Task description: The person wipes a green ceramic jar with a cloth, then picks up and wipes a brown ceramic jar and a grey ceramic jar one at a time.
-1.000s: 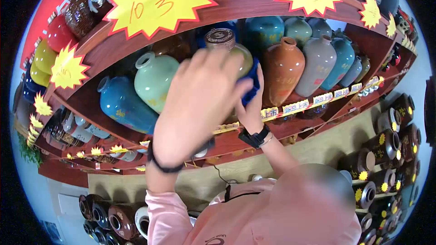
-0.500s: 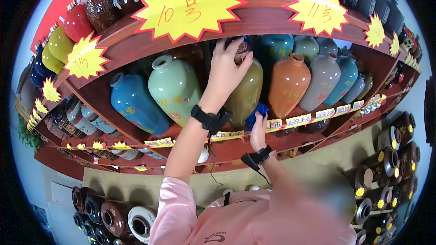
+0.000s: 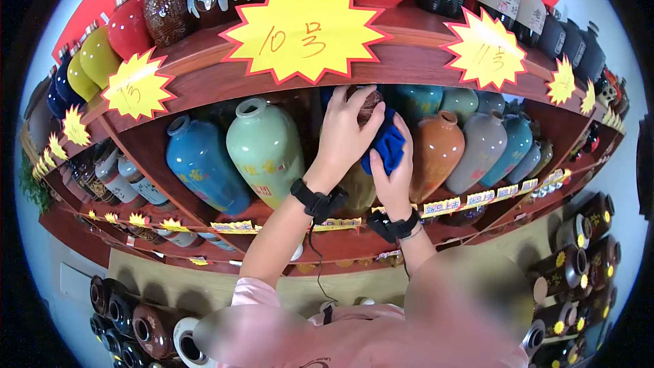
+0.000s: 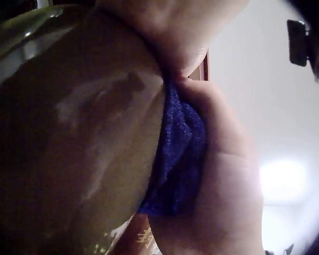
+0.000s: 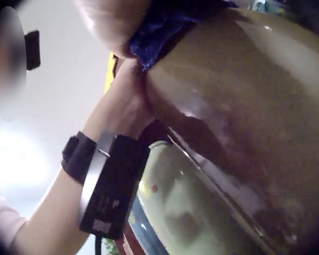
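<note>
On the shelf stands an olive vase (image 3: 357,189) with a round brown cap (image 3: 368,106). My left hand (image 3: 338,138) grips the cap, fingers curled over it from the left. Against the vase's upper right side, my right hand (image 3: 400,180) holds a bunched blue cloth (image 3: 387,144). The left wrist view has the cloth (image 4: 182,154) pressed between the vase (image 4: 90,133) and the right hand (image 4: 228,180). In the right wrist view, the left arm (image 5: 117,103) reaches past the vase (image 5: 250,101); its fingers are hidden there.
A pale green vase (image 3: 264,150) and a blue one (image 3: 204,163) stand to the left; orange (image 3: 437,153) and grey (image 3: 478,150) vases are on the right. The upper shelf edge (image 3: 409,51) carries large yellow star signs (image 3: 306,35). Several dark jars fill the racks below.
Having come back onto the cap within the last second, my left hand remains there. My right hand and the cloth have moved from the vase's lower right side up to its shoulder.
</note>
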### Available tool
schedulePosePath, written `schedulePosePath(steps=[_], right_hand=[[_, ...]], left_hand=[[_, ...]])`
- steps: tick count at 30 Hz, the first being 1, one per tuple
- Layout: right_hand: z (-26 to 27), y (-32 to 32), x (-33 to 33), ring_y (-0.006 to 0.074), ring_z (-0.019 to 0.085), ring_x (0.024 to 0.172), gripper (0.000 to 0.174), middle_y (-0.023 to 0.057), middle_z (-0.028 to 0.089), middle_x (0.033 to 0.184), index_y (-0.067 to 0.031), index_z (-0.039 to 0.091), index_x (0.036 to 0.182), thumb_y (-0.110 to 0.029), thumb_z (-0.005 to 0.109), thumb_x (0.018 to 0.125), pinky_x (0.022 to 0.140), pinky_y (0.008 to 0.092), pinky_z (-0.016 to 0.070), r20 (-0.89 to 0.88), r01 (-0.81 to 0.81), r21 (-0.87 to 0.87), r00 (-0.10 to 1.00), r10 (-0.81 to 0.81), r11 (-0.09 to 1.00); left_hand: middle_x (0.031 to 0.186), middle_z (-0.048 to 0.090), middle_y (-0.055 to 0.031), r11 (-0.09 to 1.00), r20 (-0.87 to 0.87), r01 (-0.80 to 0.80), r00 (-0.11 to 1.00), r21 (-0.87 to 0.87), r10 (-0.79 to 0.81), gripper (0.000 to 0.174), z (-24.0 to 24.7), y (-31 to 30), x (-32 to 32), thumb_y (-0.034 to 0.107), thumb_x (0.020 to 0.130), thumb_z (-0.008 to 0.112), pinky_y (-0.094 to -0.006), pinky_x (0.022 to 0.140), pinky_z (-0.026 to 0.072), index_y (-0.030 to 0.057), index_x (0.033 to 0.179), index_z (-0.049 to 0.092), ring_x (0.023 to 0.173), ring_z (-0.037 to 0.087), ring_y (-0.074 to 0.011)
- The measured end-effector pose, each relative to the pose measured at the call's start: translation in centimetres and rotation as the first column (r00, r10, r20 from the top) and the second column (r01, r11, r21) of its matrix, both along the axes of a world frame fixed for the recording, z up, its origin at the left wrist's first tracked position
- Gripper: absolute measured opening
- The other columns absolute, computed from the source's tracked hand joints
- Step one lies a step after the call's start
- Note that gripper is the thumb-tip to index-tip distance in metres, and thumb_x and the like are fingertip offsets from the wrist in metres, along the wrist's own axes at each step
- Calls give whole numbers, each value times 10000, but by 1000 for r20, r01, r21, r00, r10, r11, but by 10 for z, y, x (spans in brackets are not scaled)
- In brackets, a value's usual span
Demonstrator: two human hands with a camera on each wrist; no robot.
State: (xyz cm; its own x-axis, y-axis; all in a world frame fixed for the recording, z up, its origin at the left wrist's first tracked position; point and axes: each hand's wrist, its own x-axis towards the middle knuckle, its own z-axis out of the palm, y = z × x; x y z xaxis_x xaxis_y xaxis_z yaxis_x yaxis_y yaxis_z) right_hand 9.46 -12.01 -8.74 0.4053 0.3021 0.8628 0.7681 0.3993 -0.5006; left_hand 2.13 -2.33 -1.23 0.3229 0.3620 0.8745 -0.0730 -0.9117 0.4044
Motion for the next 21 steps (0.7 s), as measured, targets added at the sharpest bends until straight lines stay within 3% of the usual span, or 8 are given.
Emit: schedulePosePath(steps=[4, 7, 11, 12, 14, 18, 20, 21], right_hand=[[-38, 0, -20, 287, 347, 1366, 637, 179, 317, 1509, 25, 273, 1459, -162, 572, 929, 1144, 391, 240, -347, -116, 144, 924, 160, 983], [-80, -1, -26, 252, 370, 1336, 598, 134, 366, 1473, -8, 271, 1475, -249, 517, 985, 1130, 373, 256, -546, -98, 124, 824, 151, 987], [-140, 0, -24, 233, 440, 1251, 542, 121, 459, 1405, 6, 333, 1447, -282, 486, 1013, 1091, 345, 312, -817, -103, 77, 564, 122, 992], [-148, 1, -25, 231, 462, 1219, 526, 120, 485, 1377, 24, 365, 1422, -300, 468, 1020, 1074, 340, 330, -856, -53, 16, 516, 41, 998], [-194, 7, -4, 208, 469, 1203, 500, 102, 504, 1341, 11, 407, 1392, -335, 429, 1032, 1070, 333, 337, -843, -93, 11, 535, 59, 996], [-189, 1, -7, 203, 484, 1168, 469, 92, 529, 1286, 7, 450, 1344, -340, 429, 1029, 1051, 332, 351, -867, -157, 22, 489, 97, 987], [-173, -1, -12, 196, 487, 1155, 454, 87, 534, 1268, 4, 467, 1323, -338, 434, 1026, 1039, 327, 359, -865, -150, 44, 489, 113, 988], [-164, -5, -14, 205, 477, 1182, 482, 112, 510, 1337, 42, 437, 1359, -306, 445, 1025, 1046, 323, 355, -881, -184, 50, 454, 130, 982]], left_hand=[[1155, 576, -228, 1000, -4, 3, 1000, -5, -3, 331, 0, -2, -2, 179, 846, 687, -415, 888, 504, 27, 1133, 624, 1029, 611, -385], [1135, 575, -218, 1000, -4, 15, 1000, -11, -15, 352, 1, -4, -3, 168, 836, 691, -411, 885, 504, 26, 1148, 612, 1026, 608, -380], [1110, 565, -218, 999, 12, 41, 999, 1, -41, 367, 3, -6, -4, 154, 819, 693, -447, 868, 491, 13, 1145, 603, 999, 588, -405], [1116, 562, -217, 999, -3, 33, 999, -12, -33, 389, 2, -6, -5, 158, 815, 698, -455, 868, 491, 19, 1163, 592, 1005, 585, -411], [1133, 574, -215, 1000, 8, 8, 1000, 4, -8, 383, 4, -7, -5, 154, 819, 707, -422, 870, 504, 7, 1156, 599, 1014, 604, -389], [1062, 620, -229, 994, -41, -65, 997, -89, 61, 463, 5, -7, -5, 203, 797, 741, -427, 842, 512, 0, 1170, 558, 973, 627, -393], [876, 646, -209, 989, -28, -70, 997, -133, 67, 465, 6, -9, -3, 277, 786, 749, -474, 747, 513, -4, 1095, 545, 828, 632, -419], [873, 648, -210, 991, -21, -64, 998, -116, 62, 459, 6, -8, -3, 278, 787, 749, -472, 745, 513, -7, 1087, 550, 822, 635, -415]])
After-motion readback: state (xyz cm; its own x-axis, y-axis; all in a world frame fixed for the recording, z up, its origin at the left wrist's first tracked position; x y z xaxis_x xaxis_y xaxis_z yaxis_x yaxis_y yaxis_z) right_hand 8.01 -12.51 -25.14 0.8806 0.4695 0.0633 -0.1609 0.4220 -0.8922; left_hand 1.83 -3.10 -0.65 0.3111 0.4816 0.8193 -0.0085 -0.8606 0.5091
